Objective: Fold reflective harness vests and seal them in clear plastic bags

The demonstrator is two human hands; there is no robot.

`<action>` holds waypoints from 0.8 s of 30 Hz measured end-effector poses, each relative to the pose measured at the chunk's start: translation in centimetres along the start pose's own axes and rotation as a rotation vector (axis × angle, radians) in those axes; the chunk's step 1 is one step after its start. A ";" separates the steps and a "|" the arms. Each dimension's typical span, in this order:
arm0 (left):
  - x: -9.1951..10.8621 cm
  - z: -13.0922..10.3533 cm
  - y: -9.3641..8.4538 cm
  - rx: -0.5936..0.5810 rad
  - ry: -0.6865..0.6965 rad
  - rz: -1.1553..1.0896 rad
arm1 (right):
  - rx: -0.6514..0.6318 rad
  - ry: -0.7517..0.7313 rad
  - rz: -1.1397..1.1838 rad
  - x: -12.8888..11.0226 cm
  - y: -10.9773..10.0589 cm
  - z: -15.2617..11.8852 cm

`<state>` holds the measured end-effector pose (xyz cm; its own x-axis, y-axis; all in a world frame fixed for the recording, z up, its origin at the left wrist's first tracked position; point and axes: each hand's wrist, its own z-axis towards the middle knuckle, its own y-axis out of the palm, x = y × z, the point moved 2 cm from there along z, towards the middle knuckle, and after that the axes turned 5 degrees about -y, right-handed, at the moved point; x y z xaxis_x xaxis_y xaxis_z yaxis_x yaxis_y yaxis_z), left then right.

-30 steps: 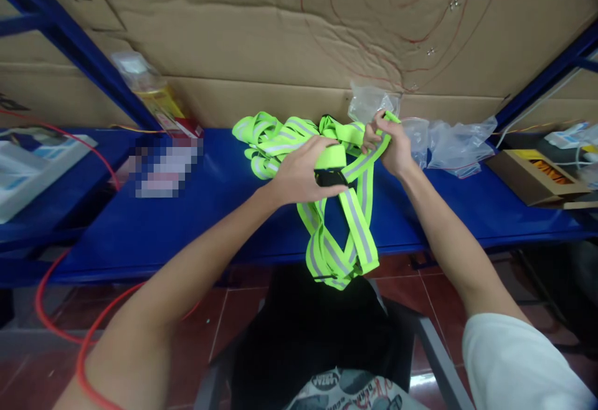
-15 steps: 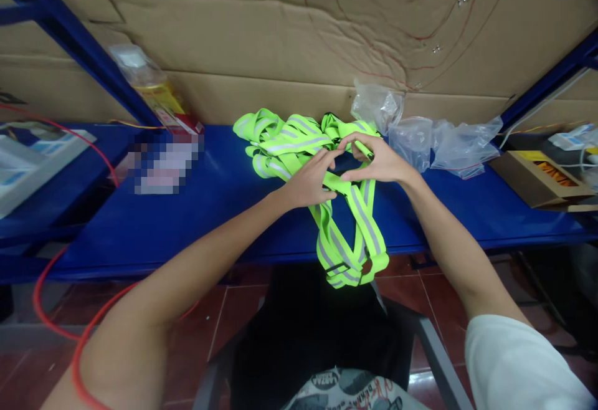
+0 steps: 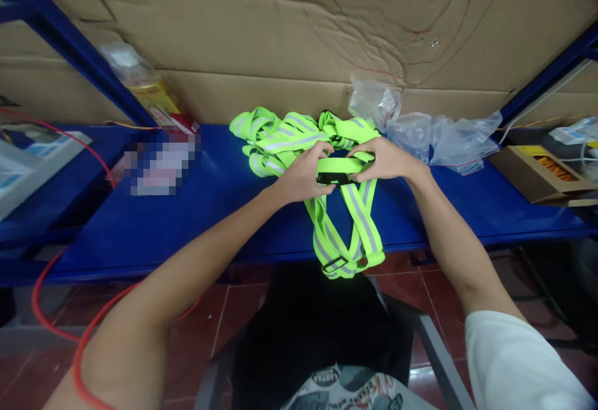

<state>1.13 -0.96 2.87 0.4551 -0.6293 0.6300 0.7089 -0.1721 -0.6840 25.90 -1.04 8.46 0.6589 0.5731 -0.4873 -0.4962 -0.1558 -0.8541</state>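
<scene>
1. The black piece (image 3: pixel 341 177), probably a buckle, sits between both hands above the table (image 3: pixel 219 210), its long axis running from one hand to the other.
2. The left hand (image 3: pixel 306 175) is at its left end, fingers and thumb curled closed around it and the strap (image 3: pixel 340 166) just beyond.
3. The right hand (image 3: pixel 385 157) is right of the black piece, thumb and fingers pinching the folded strap; the left looks nearer.
4. Striped loops (image 3: pixel 362 214) hang on its near side; a strap pile (image 3: pixel 292 136) lies beyond it, leftward.
</scene>
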 end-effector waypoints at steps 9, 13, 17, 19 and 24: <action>0.4 -0.2 0.2 -0.016 0.139 0.112 | -0.185 0.229 0.085 3.0 -0.7 -0.5; 0.4 -0.3 0.8 -0.101 0.184 0.256 | -0.129 0.181 0.118 1.9 -1.4 -0.6; 0.7 -0.1 1.2 -0.182 0.264 0.355 | -0.016 0.119 0.215 0.2 -2.1 -0.9; 0.7 -0.1 1.5 -0.192 0.290 0.378 | 0.061 0.071 0.270 -0.6 -2.1 -0.9; 0.9 -0.2 2.0 -0.095 0.337 0.447 | 0.308 -0.007 0.391 -2.1 -0.7 0.0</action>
<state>2.88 -1.99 1.95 0.4916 -0.8610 0.1305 0.4282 0.1085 -0.8971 24.87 -2.09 10.12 0.3872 0.5247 -0.7581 -0.8500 -0.1156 -0.5140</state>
